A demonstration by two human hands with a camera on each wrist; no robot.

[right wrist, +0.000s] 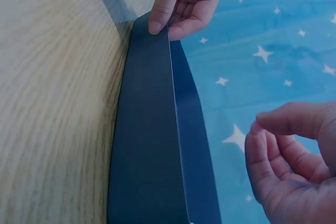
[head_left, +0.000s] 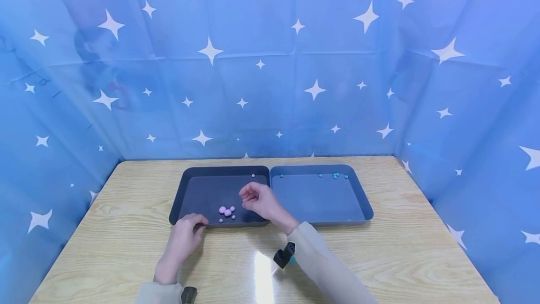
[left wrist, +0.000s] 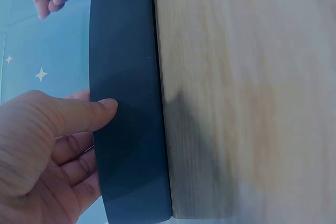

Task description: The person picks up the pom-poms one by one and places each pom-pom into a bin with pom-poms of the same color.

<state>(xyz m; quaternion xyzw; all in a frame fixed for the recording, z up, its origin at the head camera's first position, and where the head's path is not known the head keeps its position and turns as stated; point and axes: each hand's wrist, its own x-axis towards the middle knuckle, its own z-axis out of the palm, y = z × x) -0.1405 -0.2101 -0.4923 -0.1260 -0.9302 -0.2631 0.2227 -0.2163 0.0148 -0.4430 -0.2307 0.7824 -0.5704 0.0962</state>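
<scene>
My left hand [head_left: 184, 237] grips the front rim of the black tray [head_left: 202, 191] near its left corner. In the left wrist view its thumb lies over the outer wall [left wrist: 128, 124] and the fingers are behind it. Above the same tray, toward its right side, my right hand [head_left: 262, 201] pinches a small pink ball [right wrist: 256, 128] between thumb and index finger, mostly covered by the fingertips. Several pink balls [head_left: 228, 212] of differing size cluster on the tray floor to the left of it. One smaller pale ball [head_left: 253, 175] lies by the back wall.
A blue-grey tray [head_left: 316, 201] adjoins the black one on the right. Several small teal balls [head_left: 335, 176] lie along its back side. Both trays stand on a wooden table [head_left: 405, 238], with a blue star-patterned curtain [head_left: 270, 79] behind and at the sides.
</scene>
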